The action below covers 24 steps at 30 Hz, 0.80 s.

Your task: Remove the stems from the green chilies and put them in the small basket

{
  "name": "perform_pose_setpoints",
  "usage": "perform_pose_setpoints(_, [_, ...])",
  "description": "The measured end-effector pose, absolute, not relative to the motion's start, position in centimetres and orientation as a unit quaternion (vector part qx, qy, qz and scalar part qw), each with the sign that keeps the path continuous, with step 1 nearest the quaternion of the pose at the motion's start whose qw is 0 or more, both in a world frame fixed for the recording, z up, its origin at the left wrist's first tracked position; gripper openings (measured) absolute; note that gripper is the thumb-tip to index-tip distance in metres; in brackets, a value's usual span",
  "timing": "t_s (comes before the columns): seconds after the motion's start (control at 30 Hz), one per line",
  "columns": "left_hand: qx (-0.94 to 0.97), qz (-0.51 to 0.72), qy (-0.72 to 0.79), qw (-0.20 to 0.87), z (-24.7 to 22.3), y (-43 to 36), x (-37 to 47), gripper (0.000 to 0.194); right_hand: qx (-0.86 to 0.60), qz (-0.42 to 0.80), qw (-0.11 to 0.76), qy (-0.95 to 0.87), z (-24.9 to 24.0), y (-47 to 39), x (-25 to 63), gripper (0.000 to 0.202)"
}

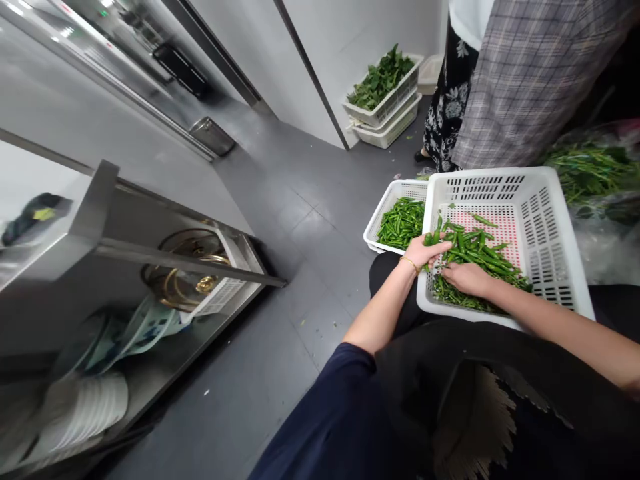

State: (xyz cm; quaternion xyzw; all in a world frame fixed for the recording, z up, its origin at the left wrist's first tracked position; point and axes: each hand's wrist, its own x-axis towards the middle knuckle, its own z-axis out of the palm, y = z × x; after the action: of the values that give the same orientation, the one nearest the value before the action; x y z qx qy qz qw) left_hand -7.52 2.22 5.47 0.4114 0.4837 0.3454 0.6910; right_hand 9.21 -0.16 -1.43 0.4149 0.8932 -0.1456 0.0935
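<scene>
A deep white plastic basket (555,247) rests on my lap, with green chili peppers (480,252) heaped over its red-and-white bottom. My left hand (424,252) is at the basket's left rim, closed around several green chilies that stick out past the thumb. Just beside it, my right hand (467,278) reaches down into the heap, fingers drawn together at the near left corner. What its fingertips grip is hidden. Beyond the left rim, a shallower white basket (373,230) holds more green chilies.
Stacked white crates (390,133) with leafy greens (383,79) stand by the wall. A person in a plaid garment (540,80) stands close ahead. Bagged greens (595,170) lie at the right. On the left is a steel table (193,257) with plates (87,407) on its lower shelf.
</scene>
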Motion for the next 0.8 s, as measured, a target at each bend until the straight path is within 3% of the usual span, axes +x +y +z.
perform_pose_setpoints(0.1, [0.400,0.353,0.504,0.679,4.4,2.4,-7.9,0.056,0.465,-0.201,0.029,0.862,-0.8,0.8,13.1,0.028])
perform_pose_setpoints(0.23, [0.396,0.338,0.502,0.691,3.6,2.2,-7.1,0.052,0.508,-0.165,0.074,0.842,-0.4,1.5,14.9,0.028])
perform_pose_setpoints(0.37, [0.430,0.325,0.493,0.683,4.6,1.4,-6.3,0.065,0.430,-0.154,0.084,0.886,-1.2,1.3,10.3,0.034])
perform_pose_setpoints(0.53, [0.451,0.340,0.514,0.646,5.9,0.8,-8.0,0.061,0.400,-0.164,0.116,0.894,-1.9,1.3,8.3,0.025])
perform_pose_setpoints(0.67, [0.460,0.326,0.549,0.617,4.8,0.9,-8.4,0.049,0.466,-0.231,0.046,0.853,-0.3,1.3,12.5,0.023])
perform_pose_setpoints(0.8, [0.514,0.217,0.533,0.636,3.5,0.8,-5.5,0.037,0.499,-0.282,-0.044,0.818,2.3,0.2,16.1,0.026])
